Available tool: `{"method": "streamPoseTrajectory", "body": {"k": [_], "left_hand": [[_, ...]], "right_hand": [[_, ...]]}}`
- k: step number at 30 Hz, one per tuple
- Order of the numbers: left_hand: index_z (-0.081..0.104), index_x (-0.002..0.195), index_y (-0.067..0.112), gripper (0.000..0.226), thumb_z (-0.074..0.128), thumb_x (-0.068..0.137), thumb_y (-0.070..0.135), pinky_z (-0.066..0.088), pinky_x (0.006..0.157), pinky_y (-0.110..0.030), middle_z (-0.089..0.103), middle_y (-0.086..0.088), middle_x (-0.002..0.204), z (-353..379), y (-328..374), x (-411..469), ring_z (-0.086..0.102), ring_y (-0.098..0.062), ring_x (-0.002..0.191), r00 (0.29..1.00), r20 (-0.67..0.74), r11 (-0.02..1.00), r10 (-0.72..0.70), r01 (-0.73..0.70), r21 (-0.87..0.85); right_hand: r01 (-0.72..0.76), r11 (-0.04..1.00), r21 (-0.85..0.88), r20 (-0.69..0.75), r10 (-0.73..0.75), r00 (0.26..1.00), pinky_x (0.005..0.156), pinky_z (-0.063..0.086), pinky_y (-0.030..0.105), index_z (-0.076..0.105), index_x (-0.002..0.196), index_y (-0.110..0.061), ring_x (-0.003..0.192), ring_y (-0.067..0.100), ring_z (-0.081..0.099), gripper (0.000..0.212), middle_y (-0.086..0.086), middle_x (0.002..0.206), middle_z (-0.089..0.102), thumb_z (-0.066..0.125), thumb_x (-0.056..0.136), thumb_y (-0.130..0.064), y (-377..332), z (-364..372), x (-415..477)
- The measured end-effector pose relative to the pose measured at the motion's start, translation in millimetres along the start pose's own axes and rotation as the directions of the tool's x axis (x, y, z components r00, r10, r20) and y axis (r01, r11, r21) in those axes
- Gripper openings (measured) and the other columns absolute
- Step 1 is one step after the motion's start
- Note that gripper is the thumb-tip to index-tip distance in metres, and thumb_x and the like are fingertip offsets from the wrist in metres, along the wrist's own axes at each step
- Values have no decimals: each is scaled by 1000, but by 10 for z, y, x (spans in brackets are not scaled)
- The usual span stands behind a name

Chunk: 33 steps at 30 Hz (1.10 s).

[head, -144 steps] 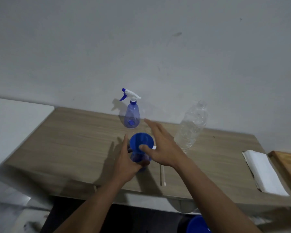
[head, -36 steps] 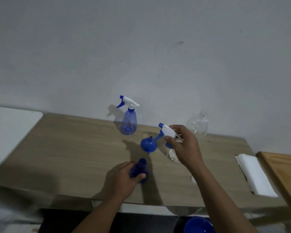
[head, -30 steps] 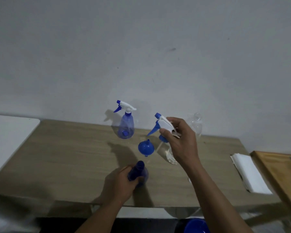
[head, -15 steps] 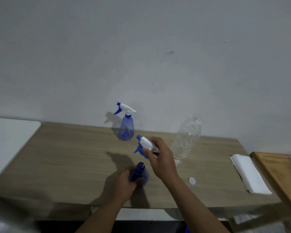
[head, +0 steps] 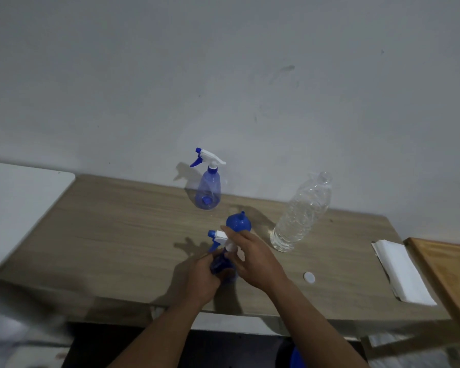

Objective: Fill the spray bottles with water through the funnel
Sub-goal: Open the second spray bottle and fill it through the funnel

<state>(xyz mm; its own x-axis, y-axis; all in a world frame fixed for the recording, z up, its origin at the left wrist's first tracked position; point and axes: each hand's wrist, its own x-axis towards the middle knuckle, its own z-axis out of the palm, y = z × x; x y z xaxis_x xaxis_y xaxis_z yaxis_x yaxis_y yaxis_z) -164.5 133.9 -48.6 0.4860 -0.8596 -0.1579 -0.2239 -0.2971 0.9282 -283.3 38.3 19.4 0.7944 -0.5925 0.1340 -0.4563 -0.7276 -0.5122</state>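
Since half a second ago, our right hand has come down and toward us, bringing the spray head from mid-air onto the neck of the near spray bottle. The right fingers wrap the white body of that head from the right, so it is gripped, with its blue nozzle and trigger pointing left. We cannot tell whether the head is screwed on or only resting on the neck.

Our left hand grips the near spray bottle low on its blue body, fingers curled round it from the left, holding it upright on the table near the front edge.

Just behind our hands the blue funnel lies mouth down on the table with its spout up. Farther back, close to the wall, the far spray bottle stands upright with its own head fitted. To the right of the funnel stands the clear water bottle, uncapped; its white cap lies on the table nearer us, apart from it.

At the right end of the table lie folded white napkins, touching a wooden tray beside them. A white surface adjoins the table on the left.
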Motion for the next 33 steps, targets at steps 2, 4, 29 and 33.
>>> {"method": "streamPoseTrajectory", "body": {"k": [2,4,29,33], "left_hand": [[65,116,30,38,79,82,19,48,76,-7,65,17,99,2,7,-2,62,-2,94,1000,13,1000,1,-1,-10],[64,117,32,41,79,81,20,53,85,-20,67,17,104,11,-12,6,62,-2,98,1000,9,1000,-13,13,-22],[62,104,24,31,66,87,-2,42,65,-1,57,22,83,5,-41,-2,58,5,76,1000,-25,1000,13,-13,18],[64,115,20,33,66,89,-1,43,69,0,59,20,91,6,-34,-6,61,4,87,1000,-17,1000,25,-25,3]], "right_hand": [[-32,999,18,13,32,999,89,48,30,44,150,-31,104,17,57,59,0,121,61,61,95,-17,-8,0,7],[-42,998,40,-9,42,999,84,49,30,50,144,-31,99,15,56,53,-2,117,60,63,94,-18,-2,34,2],[-271,820,504,-170,402,900,67,48,8,61,105,-18,88,-7,64,20,-9,95,67,75,90,-17,-19,447,-117],[-238,860,451,-219,366,905,70,49,11,61,100,-23,90,0,63,15,-7,97,65,70,93,-14,7,527,-152]]}}
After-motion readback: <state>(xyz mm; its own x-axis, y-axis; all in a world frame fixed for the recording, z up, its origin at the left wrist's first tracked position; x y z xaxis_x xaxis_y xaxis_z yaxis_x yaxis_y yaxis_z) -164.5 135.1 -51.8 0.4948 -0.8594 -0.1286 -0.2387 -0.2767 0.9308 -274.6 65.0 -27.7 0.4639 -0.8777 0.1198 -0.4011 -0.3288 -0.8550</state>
